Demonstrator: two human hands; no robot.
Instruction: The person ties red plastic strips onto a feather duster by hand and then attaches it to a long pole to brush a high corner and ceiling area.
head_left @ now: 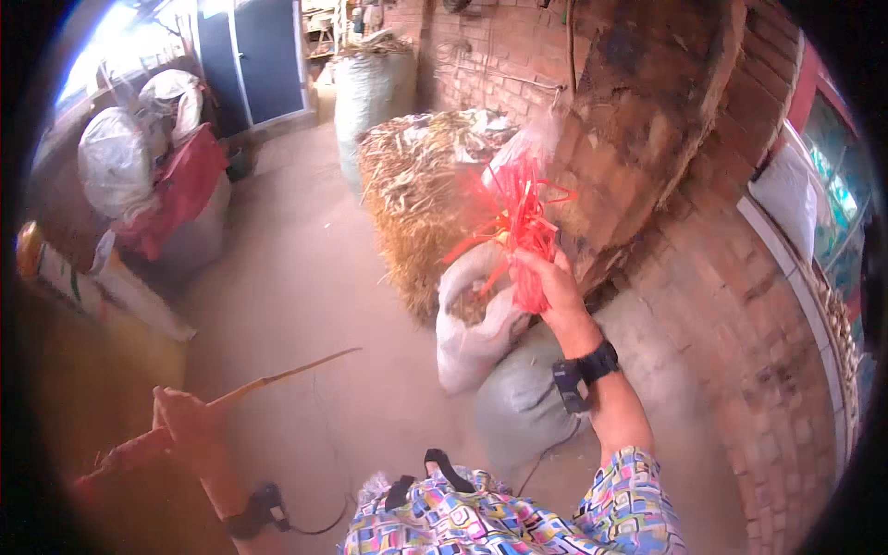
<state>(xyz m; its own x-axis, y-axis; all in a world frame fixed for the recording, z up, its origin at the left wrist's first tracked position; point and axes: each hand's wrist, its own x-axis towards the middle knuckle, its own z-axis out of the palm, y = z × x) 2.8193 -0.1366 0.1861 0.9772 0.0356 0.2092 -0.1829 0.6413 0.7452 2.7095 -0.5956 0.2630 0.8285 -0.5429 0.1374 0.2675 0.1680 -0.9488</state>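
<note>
My right hand [552,282] is closed around a bundle of red plastic strips [523,208], raised in front of me. Loose ends of the bundle fan out above and to the sides of my fingers. In my left hand [188,425], at the lower left, is a thin wooden stick [287,372] that juts out to the right. On the other side of that hand a reddish, blurred length [125,456] sticks out; I cannot tell whether it belongs to the stick. Beyond the red strips stands an open white sack [455,347], with a grey-green sack [523,412] beside it.
A straw bale [404,199] stands ahead, with a tall pale sack [368,106] behind it. At the left are a red cloth [180,190] and a white sack [116,157]. A brick wall [499,55] and a dark door [266,60] are at the back.
</note>
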